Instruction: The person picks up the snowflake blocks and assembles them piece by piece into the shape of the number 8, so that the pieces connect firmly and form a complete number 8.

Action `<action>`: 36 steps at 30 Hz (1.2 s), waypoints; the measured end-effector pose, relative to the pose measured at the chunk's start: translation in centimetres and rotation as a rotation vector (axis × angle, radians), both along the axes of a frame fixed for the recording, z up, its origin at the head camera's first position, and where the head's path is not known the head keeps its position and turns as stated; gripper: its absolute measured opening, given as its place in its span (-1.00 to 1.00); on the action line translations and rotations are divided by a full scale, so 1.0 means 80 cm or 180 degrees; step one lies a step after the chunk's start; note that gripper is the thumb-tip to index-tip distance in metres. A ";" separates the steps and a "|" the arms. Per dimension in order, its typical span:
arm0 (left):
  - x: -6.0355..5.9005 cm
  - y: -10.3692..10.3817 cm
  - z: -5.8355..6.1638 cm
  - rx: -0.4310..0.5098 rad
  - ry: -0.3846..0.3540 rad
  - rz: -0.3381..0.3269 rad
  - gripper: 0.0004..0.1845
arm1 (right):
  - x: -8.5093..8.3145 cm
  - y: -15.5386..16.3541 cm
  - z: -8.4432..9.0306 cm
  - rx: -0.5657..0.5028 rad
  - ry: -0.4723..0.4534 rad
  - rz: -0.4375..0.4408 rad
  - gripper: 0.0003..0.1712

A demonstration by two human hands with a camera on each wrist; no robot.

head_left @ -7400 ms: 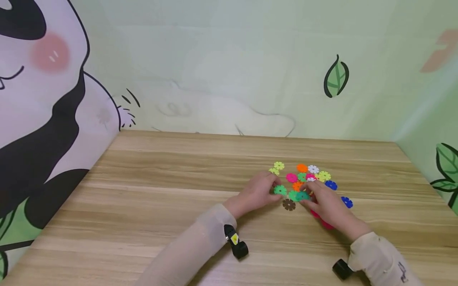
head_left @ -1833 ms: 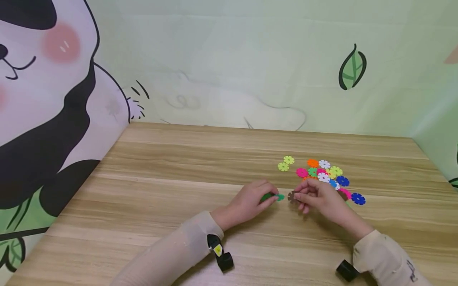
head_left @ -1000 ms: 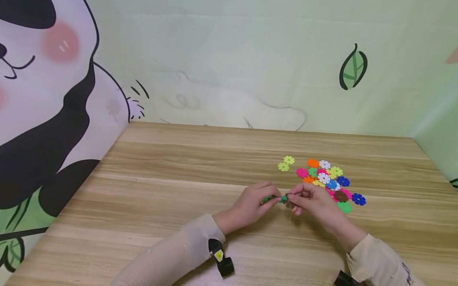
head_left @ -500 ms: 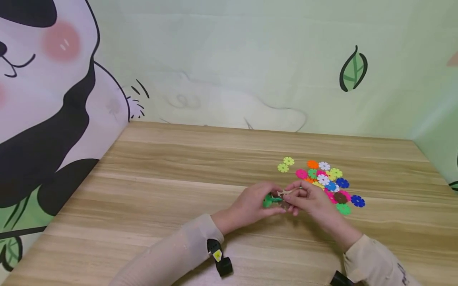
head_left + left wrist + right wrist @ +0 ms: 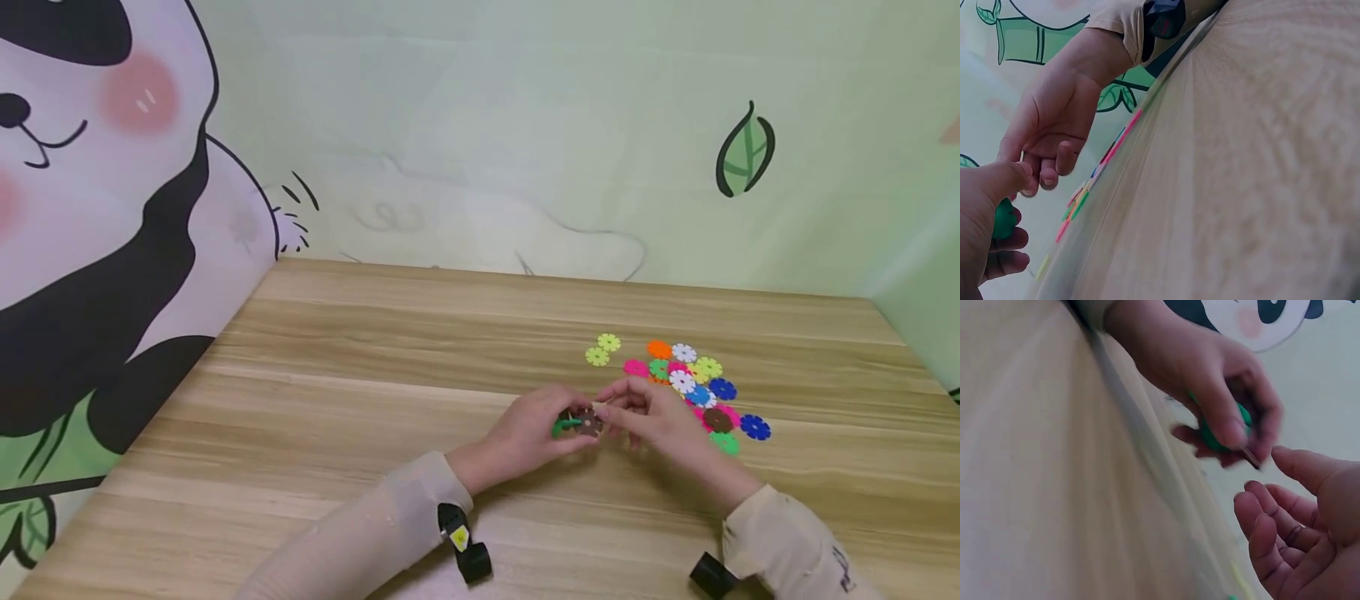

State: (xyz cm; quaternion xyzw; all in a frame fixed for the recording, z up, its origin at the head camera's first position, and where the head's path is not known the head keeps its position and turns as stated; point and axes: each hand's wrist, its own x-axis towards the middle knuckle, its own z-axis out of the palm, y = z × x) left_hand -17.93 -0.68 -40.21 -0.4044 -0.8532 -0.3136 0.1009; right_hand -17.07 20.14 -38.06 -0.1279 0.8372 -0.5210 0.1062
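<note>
A: Report the left side first.
B: The left hand pinches a small cluster of joined discs, green pieces with a brown disc at the right end. The cluster is held just above the wooden table, in front of the person. In the right wrist view its fingers curl round the green part.

A: And the right hand?
B: The right hand meets the left at the brown disc; whether it grips the disc cannot be told. In the right wrist view its fingers are loosely curled and hold nothing.

A: Further right?
B: A pile of coloured discs lies flat on the table, just beyond the right hand. Two yellow-green discs lie apart at its left.
</note>
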 end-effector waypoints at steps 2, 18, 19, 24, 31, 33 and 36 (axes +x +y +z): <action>0.000 0.001 0.000 -0.0068 -0.0021 0.0055 -0.64 | -0.002 0.009 0.006 0.0168 0.0184 -0.0068 -0.67; -0.004 -0.002 0.001 -0.0173 -0.0239 0.0175 -0.60 | -0.028 0.088 0.010 0.1660 0.0751 -0.0974 -0.60; -0.004 -0.002 0.000 -0.0183 -0.0250 0.0190 -0.59 | -0.029 0.091 0.007 0.1735 0.0753 -0.0986 -0.58; -0.003 -0.003 0.001 -0.0185 -0.0251 0.0218 -0.56 | -0.035 0.099 -0.006 0.1988 0.0792 -0.0882 -0.54; -0.004 -0.005 0.001 -0.0183 -0.0258 0.0224 -0.60 | -0.038 0.099 -0.018 0.1923 0.0812 -0.0881 -0.58; -0.005 -0.005 0.001 -0.0211 -0.0260 0.0239 -0.61 | -0.038 0.099 -0.019 0.1863 0.0789 -0.0906 -0.60; -0.007 -0.006 0.001 -0.0226 -0.0290 0.0244 -0.61 | -0.039 0.099 -0.018 0.1744 0.0762 -0.0960 -0.65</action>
